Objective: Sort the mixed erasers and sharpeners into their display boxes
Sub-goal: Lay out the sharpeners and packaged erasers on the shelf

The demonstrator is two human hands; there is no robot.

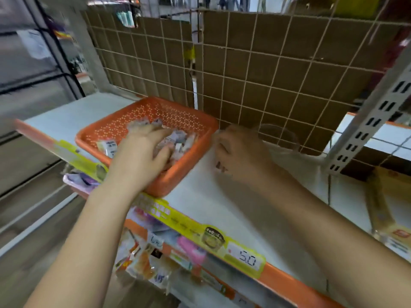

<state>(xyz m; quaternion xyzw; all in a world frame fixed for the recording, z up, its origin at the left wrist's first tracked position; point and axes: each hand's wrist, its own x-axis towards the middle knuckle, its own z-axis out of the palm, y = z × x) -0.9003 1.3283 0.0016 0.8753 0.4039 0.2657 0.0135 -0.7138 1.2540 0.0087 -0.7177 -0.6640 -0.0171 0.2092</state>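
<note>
One orange basket (189, 121), two hands, many small packets (175, 141).

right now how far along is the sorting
Early, by the look of it. Nothing shows as sorted: no filled display box is clearly in view. In hand: the left hand reaches into the orange basket, fingers on the pile of small wrapped items. The right hand rests curled on the white shelf; whether it holds anything is blurred. The pile remains.
</note>
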